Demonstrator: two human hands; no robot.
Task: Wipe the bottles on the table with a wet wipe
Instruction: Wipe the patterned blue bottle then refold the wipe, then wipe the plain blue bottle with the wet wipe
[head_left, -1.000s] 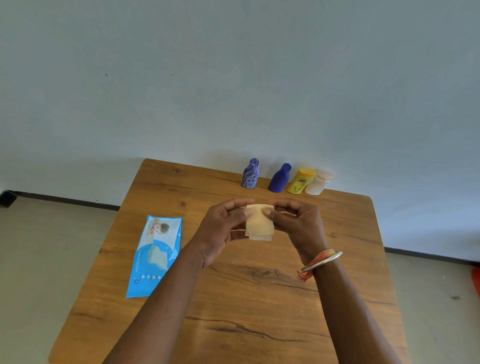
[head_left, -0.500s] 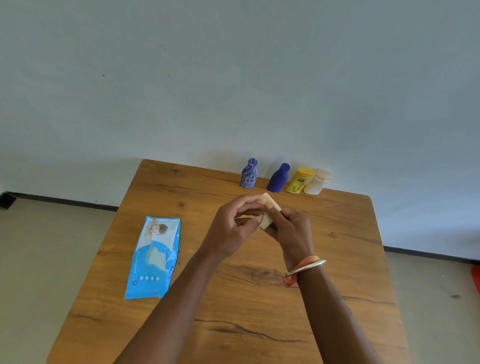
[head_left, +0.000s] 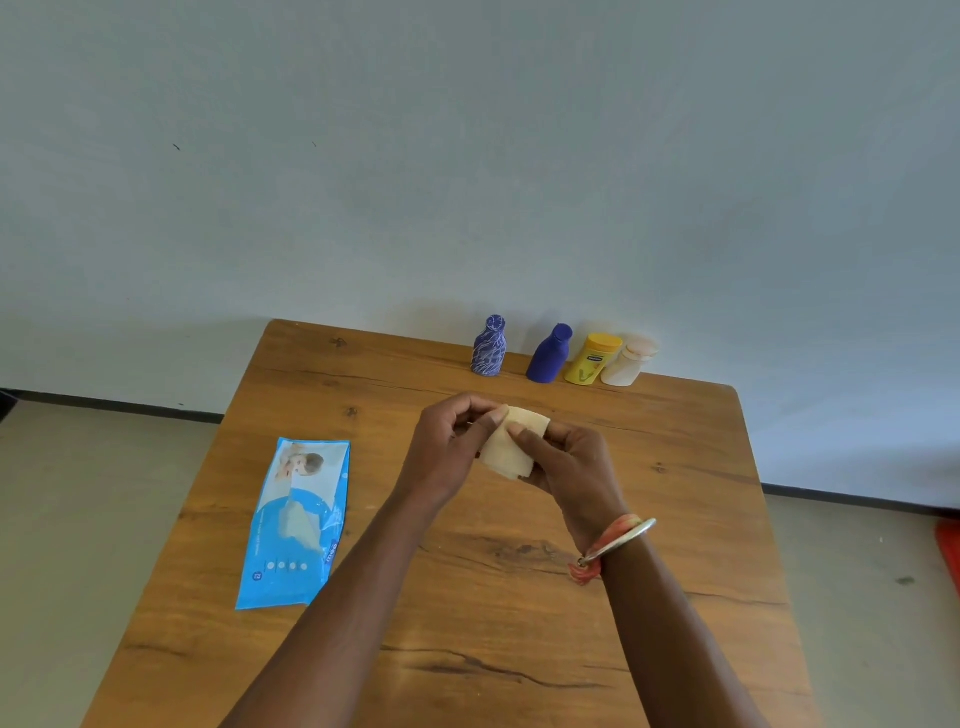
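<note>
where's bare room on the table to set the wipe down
Bare wood shows on the table right of the right hand, between the forearms near the front edge, and beyond the wipes pack at the far left corner. Crowded: the far edge, where four bottles stand in a row.

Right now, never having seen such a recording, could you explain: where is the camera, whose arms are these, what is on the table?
There is no machine: a person works with bare hands. The camera sits on the person's head, looking forward and down, so both arms enter from below. The left hand and right hand pinch a folded wet wipe above the wooden table. A blue wipes pack lies at the left. Four bottles stand at the far edge: patterned blue bottle, plain blue bottle, yellow bottle, whitish bottle.
</note>
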